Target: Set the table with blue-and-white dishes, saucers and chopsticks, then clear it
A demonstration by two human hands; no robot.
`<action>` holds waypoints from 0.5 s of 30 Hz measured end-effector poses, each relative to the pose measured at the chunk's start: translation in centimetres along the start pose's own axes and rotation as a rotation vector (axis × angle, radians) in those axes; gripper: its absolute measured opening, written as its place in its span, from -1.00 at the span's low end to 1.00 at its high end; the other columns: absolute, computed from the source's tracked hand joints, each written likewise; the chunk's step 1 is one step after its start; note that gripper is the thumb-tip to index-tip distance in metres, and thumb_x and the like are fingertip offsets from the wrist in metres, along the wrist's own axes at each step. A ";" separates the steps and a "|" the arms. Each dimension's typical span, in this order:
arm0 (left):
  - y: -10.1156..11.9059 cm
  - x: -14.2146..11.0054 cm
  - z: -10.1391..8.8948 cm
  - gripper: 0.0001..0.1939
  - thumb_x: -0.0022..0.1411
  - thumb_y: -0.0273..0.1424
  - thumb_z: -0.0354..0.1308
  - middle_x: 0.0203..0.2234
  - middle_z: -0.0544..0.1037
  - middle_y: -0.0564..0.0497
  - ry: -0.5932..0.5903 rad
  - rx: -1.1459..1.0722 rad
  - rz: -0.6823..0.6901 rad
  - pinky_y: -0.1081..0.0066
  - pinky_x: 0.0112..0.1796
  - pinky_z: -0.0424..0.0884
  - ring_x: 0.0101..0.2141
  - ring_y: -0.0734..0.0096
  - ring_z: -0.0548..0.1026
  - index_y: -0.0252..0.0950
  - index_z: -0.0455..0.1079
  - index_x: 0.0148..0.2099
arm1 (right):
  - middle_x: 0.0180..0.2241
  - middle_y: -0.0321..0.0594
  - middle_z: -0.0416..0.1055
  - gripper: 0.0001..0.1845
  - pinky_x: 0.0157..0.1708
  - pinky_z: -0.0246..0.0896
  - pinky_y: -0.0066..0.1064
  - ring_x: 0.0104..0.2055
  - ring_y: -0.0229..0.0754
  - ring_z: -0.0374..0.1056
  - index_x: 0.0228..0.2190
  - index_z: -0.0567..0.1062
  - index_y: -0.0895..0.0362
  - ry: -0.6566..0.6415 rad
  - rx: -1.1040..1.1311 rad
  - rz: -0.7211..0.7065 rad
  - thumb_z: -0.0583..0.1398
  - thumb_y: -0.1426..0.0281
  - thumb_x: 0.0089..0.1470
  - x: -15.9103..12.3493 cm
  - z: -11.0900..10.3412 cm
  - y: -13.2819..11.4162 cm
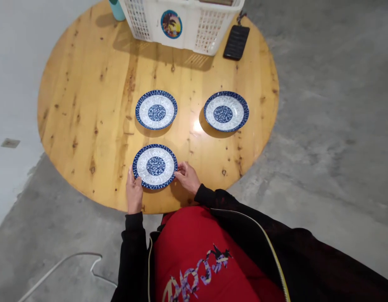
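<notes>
A blue-and-white patterned plate is near the front edge of the round table, held between my two hands. My left hand grips its left rim, thumb over the edge. On the opposite side, the fingers of my right hand pinch the right rim. Whether the plate rests on the wood or is slightly raised, I cannot tell. Just beyond it lies a second matching plate. Farther right sits a third plate with the same dark blue border.
A white plastic basket with a round sticker stands at the table's far side. Right of it lies a black phone-like object; a teal container is to the left. The wooden table has a curved edge. A white cable runs across the floor.
</notes>
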State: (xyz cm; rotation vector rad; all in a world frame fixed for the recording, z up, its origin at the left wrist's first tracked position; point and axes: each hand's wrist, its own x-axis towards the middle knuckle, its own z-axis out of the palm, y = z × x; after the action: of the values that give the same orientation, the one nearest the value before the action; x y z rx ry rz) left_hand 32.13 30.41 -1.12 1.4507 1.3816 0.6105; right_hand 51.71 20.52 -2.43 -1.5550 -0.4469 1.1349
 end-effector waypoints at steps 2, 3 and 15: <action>0.0 0.5 -0.3 -0.33 0.32 -0.28 0.09 0.38 0.19 -0.06 -0.003 -0.011 0.014 0.27 0.33 0.10 0.37 0.23 0.12 -0.24 0.10 0.42 | -0.38 -0.30 0.39 -0.76 -0.42 0.40 -0.32 -0.43 -0.21 0.40 -0.35 0.33 0.07 0.006 0.000 -0.007 0.22 0.31 -0.13 0.2 0.4 0.1; 0.1 0.8 -0.4 -0.33 0.31 -0.29 0.10 0.38 0.19 -0.06 -0.005 -0.012 0.024 0.27 0.33 0.08 0.37 0.24 0.12 -0.25 0.12 0.41 | -0.38 -0.30 0.39 -0.76 -0.41 0.40 -0.31 -0.42 -0.20 0.40 -0.35 0.33 0.07 0.014 -0.006 -0.012 0.22 0.32 -0.13 0.4 0.5 0.1; 0.3 2.6 -0.1 -0.34 0.28 -0.26 0.14 0.31 0.31 -0.09 -0.072 0.003 0.074 0.20 0.33 0.10 0.36 0.18 0.15 -0.23 0.16 0.39 | -0.39 -0.30 0.42 -0.79 -0.37 0.37 -0.36 -0.40 -0.21 0.39 -0.36 0.34 0.06 0.104 -0.044 -0.046 0.20 0.33 -0.13 1.1 1.0 0.6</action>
State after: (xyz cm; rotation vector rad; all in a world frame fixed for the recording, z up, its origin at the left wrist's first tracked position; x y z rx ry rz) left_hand 32.73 32.98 -1.51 1.5173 1.2777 0.5974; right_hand 51.25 21.74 -3.35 -1.6259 -0.4379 1.0098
